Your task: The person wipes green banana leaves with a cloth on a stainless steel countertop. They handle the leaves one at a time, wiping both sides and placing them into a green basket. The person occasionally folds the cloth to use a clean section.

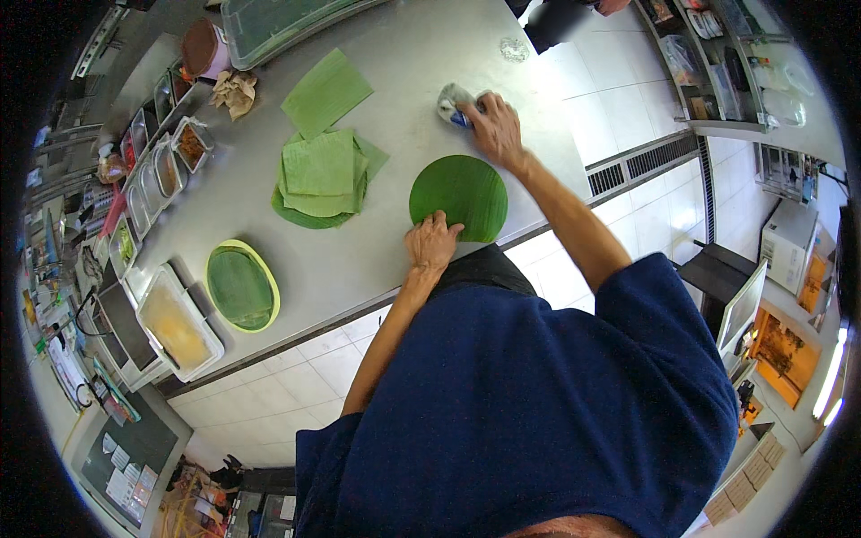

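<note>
Our right hand (495,125) is closed around a crumpled cloth (451,103); our left hand (432,240) lies with its fingers over the lower left edge of the round leaf (466,188), and we cannot tell whether its thumb pinches beneath. The leaf lies on the steel table (377,255), right in front of our body, with the cloth just beyond it.

We judge the step in hand to be wiping. We do it best by pressing lightly near the leaf's edge, stroking away from the holding fingers and along the veins, and keeping the cloth bunched so that no loose fold snags and tears the leaf.

Counting, we have one round leaf, one cloth, one leaf pile (318,170) whose layers overlap too much to number, one rectangular leaf sheet (327,90) at the pile's far end, one oval dish (275,300) lined with leaf, one white tray (182,323) and one crumpled brown paper (235,94).
</note>
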{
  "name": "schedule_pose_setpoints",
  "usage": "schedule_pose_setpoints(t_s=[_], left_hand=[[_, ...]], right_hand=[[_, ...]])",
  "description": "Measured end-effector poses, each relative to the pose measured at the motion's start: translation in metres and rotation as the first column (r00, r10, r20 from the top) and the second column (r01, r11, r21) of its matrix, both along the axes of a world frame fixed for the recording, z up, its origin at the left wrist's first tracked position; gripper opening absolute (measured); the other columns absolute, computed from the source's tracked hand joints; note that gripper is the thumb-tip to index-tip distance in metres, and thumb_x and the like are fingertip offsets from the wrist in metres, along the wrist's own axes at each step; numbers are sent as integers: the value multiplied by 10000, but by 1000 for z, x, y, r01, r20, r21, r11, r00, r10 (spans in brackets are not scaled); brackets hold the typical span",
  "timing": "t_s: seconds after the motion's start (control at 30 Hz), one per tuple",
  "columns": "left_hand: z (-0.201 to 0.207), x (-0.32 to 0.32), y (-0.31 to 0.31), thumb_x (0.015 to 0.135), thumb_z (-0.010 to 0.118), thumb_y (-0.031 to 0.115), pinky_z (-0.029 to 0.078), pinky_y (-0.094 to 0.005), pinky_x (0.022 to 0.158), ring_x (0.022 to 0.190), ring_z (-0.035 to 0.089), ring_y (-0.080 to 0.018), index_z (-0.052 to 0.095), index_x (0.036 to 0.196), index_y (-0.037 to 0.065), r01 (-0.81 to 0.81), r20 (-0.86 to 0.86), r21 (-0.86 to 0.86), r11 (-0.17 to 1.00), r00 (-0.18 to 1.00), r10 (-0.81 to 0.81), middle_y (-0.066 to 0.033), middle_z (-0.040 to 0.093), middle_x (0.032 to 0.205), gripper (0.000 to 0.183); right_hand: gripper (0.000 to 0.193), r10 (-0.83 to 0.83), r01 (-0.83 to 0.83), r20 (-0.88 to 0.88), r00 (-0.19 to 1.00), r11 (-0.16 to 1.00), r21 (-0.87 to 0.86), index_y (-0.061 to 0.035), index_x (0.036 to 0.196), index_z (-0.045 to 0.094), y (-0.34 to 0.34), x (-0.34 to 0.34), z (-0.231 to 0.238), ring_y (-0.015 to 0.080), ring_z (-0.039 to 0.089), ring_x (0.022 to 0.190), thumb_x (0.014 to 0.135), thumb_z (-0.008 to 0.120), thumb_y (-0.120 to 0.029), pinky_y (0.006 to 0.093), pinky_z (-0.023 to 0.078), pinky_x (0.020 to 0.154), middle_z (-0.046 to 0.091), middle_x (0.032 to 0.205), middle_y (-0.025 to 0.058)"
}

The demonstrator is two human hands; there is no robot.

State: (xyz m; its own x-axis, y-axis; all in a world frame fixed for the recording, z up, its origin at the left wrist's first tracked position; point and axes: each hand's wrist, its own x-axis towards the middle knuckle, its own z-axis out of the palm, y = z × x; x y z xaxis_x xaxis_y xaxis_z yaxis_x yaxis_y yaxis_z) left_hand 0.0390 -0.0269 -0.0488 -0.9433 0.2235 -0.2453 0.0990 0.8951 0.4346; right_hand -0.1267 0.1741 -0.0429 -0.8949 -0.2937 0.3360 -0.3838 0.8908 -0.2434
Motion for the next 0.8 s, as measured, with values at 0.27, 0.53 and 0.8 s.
schedule_pose_setpoints(t_s=[0.27, 0.53, 0.8], left_hand=[[-6, 5, 0, 855, 729, 440, 549, -500, 643, 754, 703, -388, 639, 971, 10, 9, -5, 9, 1000, 1000, -8, -200, 708, 835, 455], [13, -23, -5, 898, 701, 392, 534, -495, 604, 684, 693, -384, 662, 897, 27, 99, 69, -45, 994, 993, -95, -197, 684, 735, 367], [20, -127, 18, 764, 838, 211, 543, -475, 732, 850, 682, -342, 565, 1242, 30, 276, -447, -96, 956, 847, -289, -209, 683, 909, 579]], right_hand=[[405, 32, -37, 179, 983, 999, 22, -214, 1235, 631, 7, 162, -10, 287, 558, 888, 842, 613, -123, 432, 461, 706, 531, 996, 111], [259, -518, 569, 236, 822, 747, -343, -97, 1141, 619, 35, 83, 19, 347, 579, 967, 910, 689, -191, 437, 492, 824, 554, 1035, 155], [390, -603, 749, 502, 620, 265, -607, -3, 1246, 558, 90, 180, 28, 299, 579, 1058, 1010, 599, -311, 412, 453, 919, 585, 1149, 194]])
